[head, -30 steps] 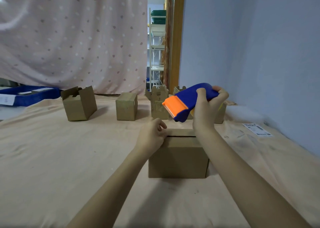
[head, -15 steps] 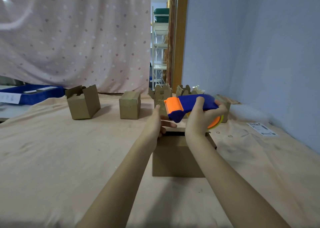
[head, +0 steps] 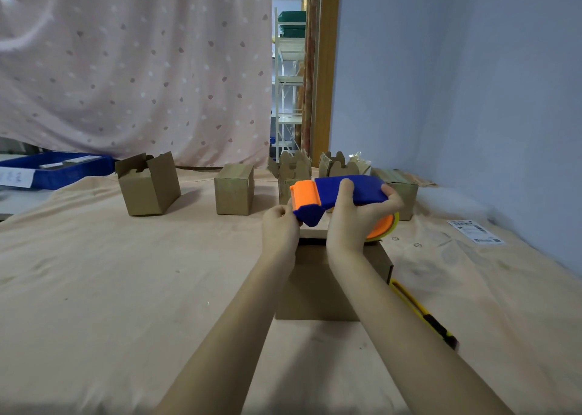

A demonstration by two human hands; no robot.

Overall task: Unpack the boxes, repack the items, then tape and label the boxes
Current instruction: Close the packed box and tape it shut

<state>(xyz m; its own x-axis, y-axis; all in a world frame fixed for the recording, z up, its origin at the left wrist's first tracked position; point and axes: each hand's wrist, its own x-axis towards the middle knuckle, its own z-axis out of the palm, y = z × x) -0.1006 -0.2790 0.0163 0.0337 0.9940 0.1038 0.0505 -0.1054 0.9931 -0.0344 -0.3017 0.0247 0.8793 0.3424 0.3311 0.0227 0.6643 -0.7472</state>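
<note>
A closed cardboard box (head: 315, 288) stands on the cloth-covered table right in front of me. Above its far top edge my right hand (head: 356, 222) grips a blue and orange tape dispenser (head: 343, 194), held level with its orange head pointing left. My left hand (head: 278, 225) is curled at the dispenser's blade end; whether its fingertips pinch tape is hidden. The tape roll (head: 382, 229) shows under my right hand.
Several small cardboard boxes line the back: an open one (head: 148, 185), a closed one (head: 234, 189), two open ones (head: 293, 169) and one behind the dispenser (head: 403, 188). A yellow utility knife (head: 422, 314) lies right of the box. A label sheet (head: 475, 232) lies far right. A blue tray (head: 59, 169) sits far left.
My right hand lowered the dispenser and levelled it over the box's far edge. My left hand left the box top and rose to the dispenser's blade end.
</note>
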